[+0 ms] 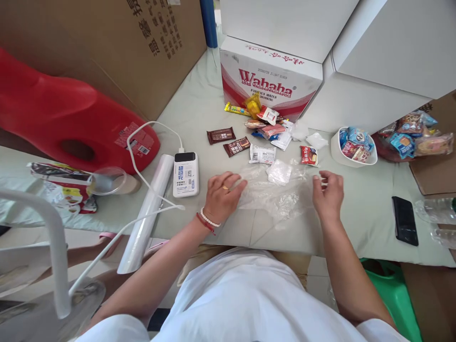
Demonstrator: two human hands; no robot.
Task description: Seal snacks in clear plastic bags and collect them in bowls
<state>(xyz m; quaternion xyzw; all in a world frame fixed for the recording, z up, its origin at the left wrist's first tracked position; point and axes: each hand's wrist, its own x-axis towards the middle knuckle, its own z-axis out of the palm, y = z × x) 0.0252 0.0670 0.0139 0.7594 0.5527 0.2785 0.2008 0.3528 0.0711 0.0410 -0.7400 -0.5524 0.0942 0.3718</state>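
— Cardboard box [107,42] fills the far left, yes? And beside it?

— A red plastic seat [60,118], then the Wahaha carton [270,78] at the back of the table [363,213].

— What lies in front of the person?

— A clear plastic bag [274,194], flat on the table near its front edge, between both hands. The left hand [223,197] presses its left edge, fingers curled down onto the film. The right hand [327,192] sits at the right edge, fingers bent and loose; whether it pinches the film, I cannot tell.

— Smaller things?

— A roll of film [146,213] left of the white power bank [185,174], a white bowl [352,159] of snacks, a black phone [405,221], and two brown chocolate bars [230,141].
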